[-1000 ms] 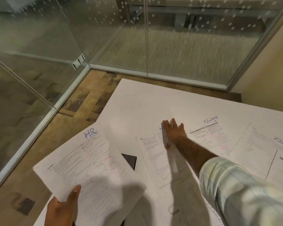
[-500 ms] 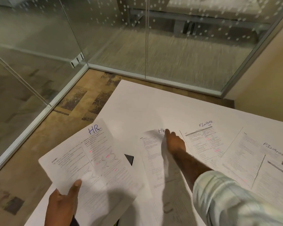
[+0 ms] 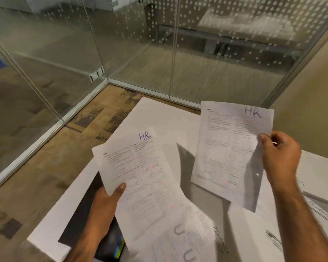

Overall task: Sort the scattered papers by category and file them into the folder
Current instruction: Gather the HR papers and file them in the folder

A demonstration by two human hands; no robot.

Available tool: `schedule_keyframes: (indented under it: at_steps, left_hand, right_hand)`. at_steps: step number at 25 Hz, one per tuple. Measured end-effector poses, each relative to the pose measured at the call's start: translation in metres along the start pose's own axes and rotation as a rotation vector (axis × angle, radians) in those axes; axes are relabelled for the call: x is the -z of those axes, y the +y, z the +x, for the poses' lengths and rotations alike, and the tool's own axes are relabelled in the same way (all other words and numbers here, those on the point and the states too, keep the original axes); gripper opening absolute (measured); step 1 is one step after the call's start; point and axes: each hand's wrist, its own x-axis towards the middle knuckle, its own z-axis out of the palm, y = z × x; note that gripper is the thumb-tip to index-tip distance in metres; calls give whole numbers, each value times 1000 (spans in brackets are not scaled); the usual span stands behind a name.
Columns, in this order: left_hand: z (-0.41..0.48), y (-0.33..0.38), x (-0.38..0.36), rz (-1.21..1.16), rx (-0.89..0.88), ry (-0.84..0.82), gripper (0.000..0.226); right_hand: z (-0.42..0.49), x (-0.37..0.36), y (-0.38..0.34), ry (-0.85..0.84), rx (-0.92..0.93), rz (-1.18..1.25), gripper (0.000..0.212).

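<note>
Head view. The left hand (image 3: 104, 203) is seen closed around the lower left edge of a printed sheet marked "HR" (image 3: 140, 167), thumb on top and the other fingers hidden beneath. The sheet is held clear of the white table (image 3: 159, 114) and extends up and to the right of that grip.

A second sheet marked "HR" (image 3: 229, 148) is pinched at its right edge by the thumb and curled fingers of the right hand (image 3: 278, 156). It hangs to the left of that grip, raised above the table and apart from the first sheet.

A black flat object (image 3: 83, 220) lies under the left wrist; whether it is the folder cannot be told. Sheets marked "FINANCE" (image 3: 320, 210) lie on the table below the right-hand grip. A glass wall (image 3: 140, 53) stands beyond the table.
</note>
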Motion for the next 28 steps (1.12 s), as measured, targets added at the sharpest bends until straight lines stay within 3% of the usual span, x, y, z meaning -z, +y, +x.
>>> schedule_keyframes:
  at_steps: [3,7,13,15,18,21,28]
  left_hand:
    - [-27,-4,-35,37,19,-149,18]
    - [-73,-14,-87,61,74,-381,41]
    - [-142,-13,-154,78,62,-656,36]
    - [-164,-13,-171,121,29,-703,34]
    - [-190,-17,-191,144,-31,-703,26]
    - [-206,-25,-204,176,-106,-689,26]
    - [-228,-68,-237,328,-212,-720,31]
  right_hand:
    - [-20,76,0,-81,-152,203,6]
    - [-49,123,41,-247,-359,318,6]
    - [-116,163,106,-415,-604,495,8]
    - [-131,180,117,-461,-646,594,19]
    - [-147,212,129,-615,-625,738,37]
    - [-159,240,142,-720,-599,686,41]
    - [-193,259,194,-438,-365,349,27]
